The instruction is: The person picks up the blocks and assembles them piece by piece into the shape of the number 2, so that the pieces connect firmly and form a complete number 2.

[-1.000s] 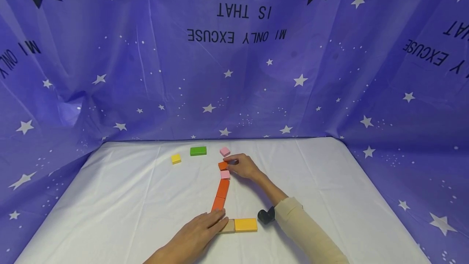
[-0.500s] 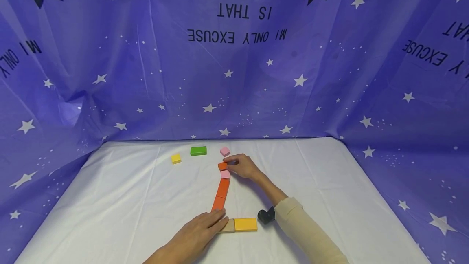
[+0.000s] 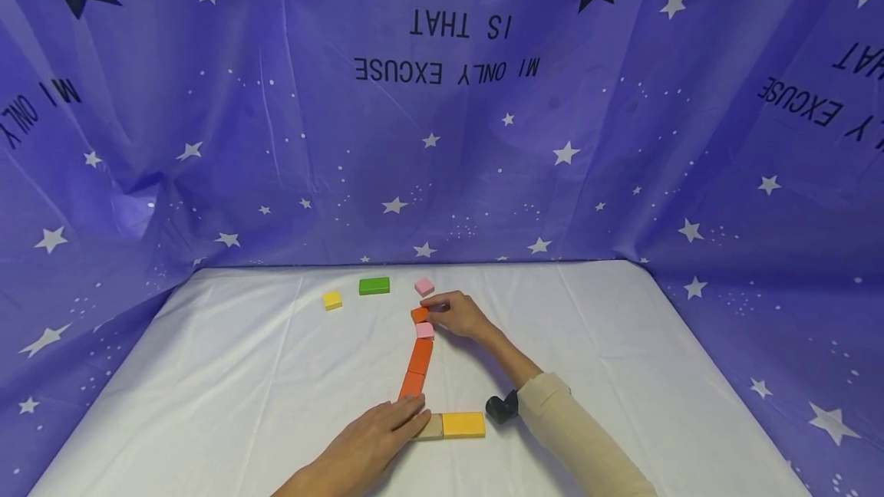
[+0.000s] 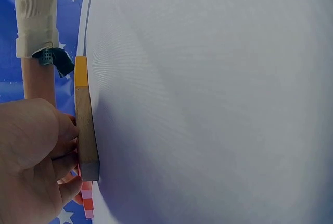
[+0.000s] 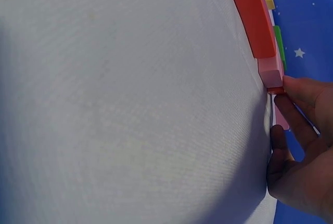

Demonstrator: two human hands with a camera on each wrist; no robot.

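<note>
In the head view my left hand (image 3: 376, 436) lies over the near corner of a line of toy blocks. Its fingers rest on a natural wood block (image 3: 432, 427) and the lower of two red-orange rectangular blocks (image 3: 420, 357). A yellow-orange block (image 3: 463, 425) continues the row to the right. Farther away, my right hand (image 3: 457, 314) pinches a small orange block (image 3: 418, 314) between thumb and fingertips. That block sits right behind a small pink block (image 3: 424, 331) at the line's far end. From the right wrist, fingertips (image 5: 291, 83) show at the orange block's edge, mostly hiding it.
Beyond the right hand lies another pink block (image 3: 424, 287). A green rectangular block (image 3: 374, 286) and a small yellow block (image 3: 333, 301) lie at the back left. A dark device (image 3: 502, 407) is at the right wrist. A purple star-print curtain (image 3: 442, 136) stands behind the white-covered table (image 3: 242, 374).
</note>
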